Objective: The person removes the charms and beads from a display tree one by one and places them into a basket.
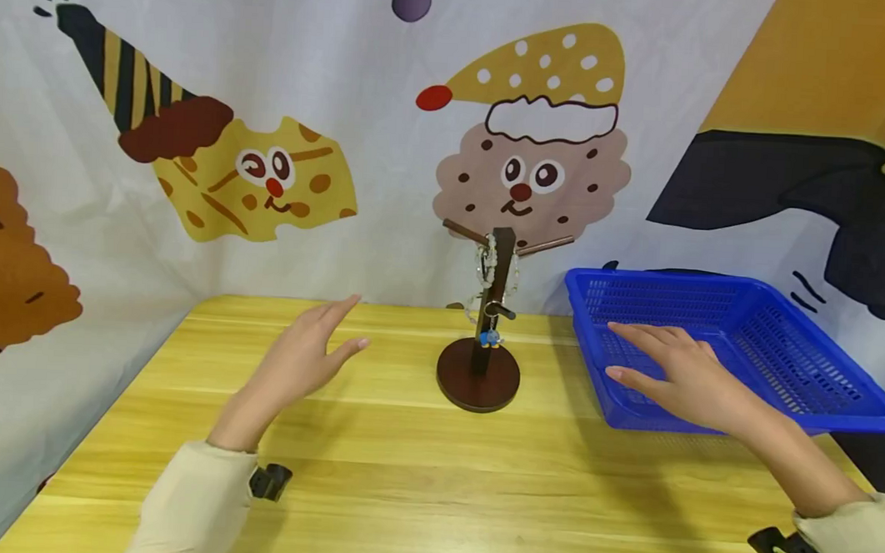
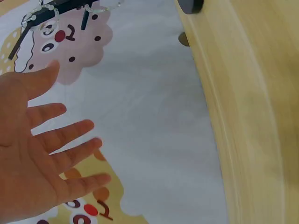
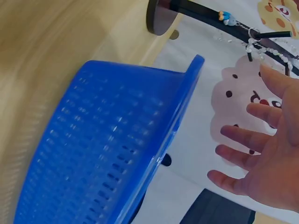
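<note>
A dark wooden stand (image 1: 478, 375) with pegs and a round base is upright on the table. Beaded strands (image 1: 491, 262) hang around its upper part, and a small blue figure charm (image 1: 490, 338) hangs from a front peg. To the left of the stand, my left hand (image 1: 288, 364) is held in the air, fingers extended and touching nothing. My right hand (image 1: 681, 377) is on the stand's other side, in front of the blue basket (image 1: 596, 351), its fingers spread in the right wrist view and holding nothing.
The basket stands at the table's right, with no objects visible inside. Behind the wooden table (image 1: 416, 492) hangs a white cloth (image 1: 312, 44) printed with cartoon food faces. A dark wrist-worn device (image 1: 270, 481) shows at the left sleeve.
</note>
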`<state>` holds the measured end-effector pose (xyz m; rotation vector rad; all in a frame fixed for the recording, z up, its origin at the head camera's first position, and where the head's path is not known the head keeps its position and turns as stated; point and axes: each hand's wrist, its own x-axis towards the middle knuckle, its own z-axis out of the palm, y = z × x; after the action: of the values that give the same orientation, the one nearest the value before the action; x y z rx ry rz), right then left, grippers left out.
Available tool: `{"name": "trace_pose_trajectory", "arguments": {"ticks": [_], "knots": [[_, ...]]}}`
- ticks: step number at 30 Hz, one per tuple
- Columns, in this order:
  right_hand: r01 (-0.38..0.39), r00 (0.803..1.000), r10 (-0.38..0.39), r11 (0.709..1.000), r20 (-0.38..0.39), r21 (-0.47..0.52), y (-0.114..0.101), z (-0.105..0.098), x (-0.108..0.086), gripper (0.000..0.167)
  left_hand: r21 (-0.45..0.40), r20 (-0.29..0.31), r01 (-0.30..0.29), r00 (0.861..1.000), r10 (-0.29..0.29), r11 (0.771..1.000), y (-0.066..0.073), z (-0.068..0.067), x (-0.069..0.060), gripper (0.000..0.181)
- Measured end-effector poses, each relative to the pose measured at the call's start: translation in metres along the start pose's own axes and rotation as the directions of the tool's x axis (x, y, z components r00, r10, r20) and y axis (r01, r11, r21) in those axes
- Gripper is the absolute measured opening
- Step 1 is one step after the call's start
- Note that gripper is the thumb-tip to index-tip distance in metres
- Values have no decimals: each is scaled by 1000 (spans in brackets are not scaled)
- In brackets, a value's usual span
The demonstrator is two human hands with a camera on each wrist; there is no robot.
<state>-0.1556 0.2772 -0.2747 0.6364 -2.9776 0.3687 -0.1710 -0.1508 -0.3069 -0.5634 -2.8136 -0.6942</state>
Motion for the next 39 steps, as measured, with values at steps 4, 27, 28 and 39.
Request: {"name": "trace_pose_trajectory", "arguments": {"ticks": [4,27,28,39], "knots": [[44,999,-44,998,4,38,-8,-1,7,57,-89,-13,12,1000,-14,996,8,-1,16,54],[125,990,-130,989,55,79,-18,12,15,43,-347,-135,-39,991,-9,937,74,-28,95,34],[133,989,-137,988,55,77,-18,13,15,42,-349,-142,-43,990,-8,936,76,-28,97,34],[198,978,-202,978,56,61,-21,11,18,39,-365,-241,-71,970,-20,928,89,-29,107,22]]}}
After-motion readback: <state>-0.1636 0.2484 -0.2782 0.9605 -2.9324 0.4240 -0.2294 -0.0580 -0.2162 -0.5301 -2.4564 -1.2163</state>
